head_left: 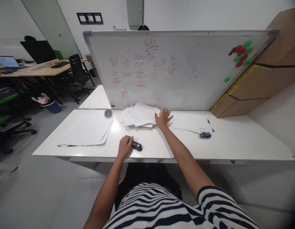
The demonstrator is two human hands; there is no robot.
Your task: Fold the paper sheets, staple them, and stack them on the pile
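Note:
My left hand [124, 145] is closed around a small black stapler [137, 146] that lies on the white table [161, 149] near its front edge. My right hand [163, 117] reaches forward with fingers spread, open, resting on the right edge of a messy pile of printed papers [140, 115] at the foot of a whiteboard [176, 68]. The whiteboard leans upright at the back of the table and carries faded red writing.
A flat stack of white sheets [86, 132] lies at the left of the table, a small round grey object [108, 113] behind it. More sheets [191, 124] and a small dark clip [205, 135] lie to the right. Cardboard boxes [268, 82] stand at the right. Desks, chairs and monitors fill the left background.

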